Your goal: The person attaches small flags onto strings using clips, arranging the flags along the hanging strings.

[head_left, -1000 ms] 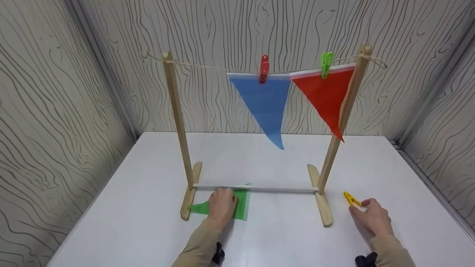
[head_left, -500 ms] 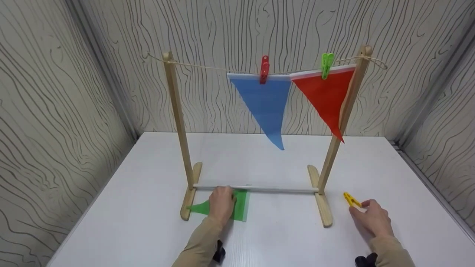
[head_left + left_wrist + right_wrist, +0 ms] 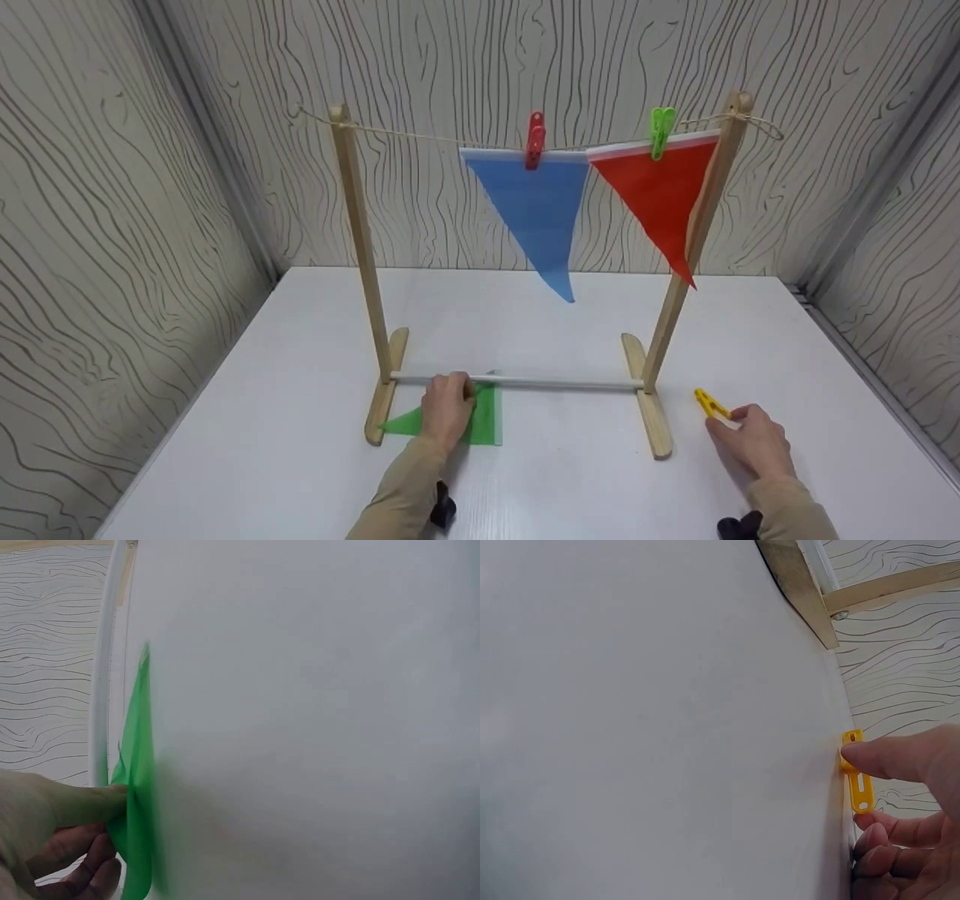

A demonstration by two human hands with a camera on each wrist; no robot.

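A green pennant [image 3: 485, 416] with a white edge strip lies low at the table's left-middle, its tip toward the left foot of the stand. My left hand [image 3: 448, 409] pinches it from above. In the left wrist view the pennant [image 3: 136, 795] folds up between thumb and fingers. Right of the stand, my right hand [image 3: 757, 442] holds a yellow clothespin [image 3: 711, 403] by its near end. In the right wrist view, the thumb lies on the clothespin [image 3: 861, 791] and a fingertip is at its lower end.
A wooden stand [image 3: 360, 255] carries a string [image 3: 412, 136]. From it hang a blue pennant [image 3: 536, 210] under a red clothespin [image 3: 534, 141] and a red pennant [image 3: 664, 187] under a green clothespin [image 3: 660, 133]. A white rod [image 3: 555, 382] joins the feet.
My left hand has shifted slightly away from me, and the green pennant has turned a little with it. My right hand and the yellow clothespin have stayed in place.
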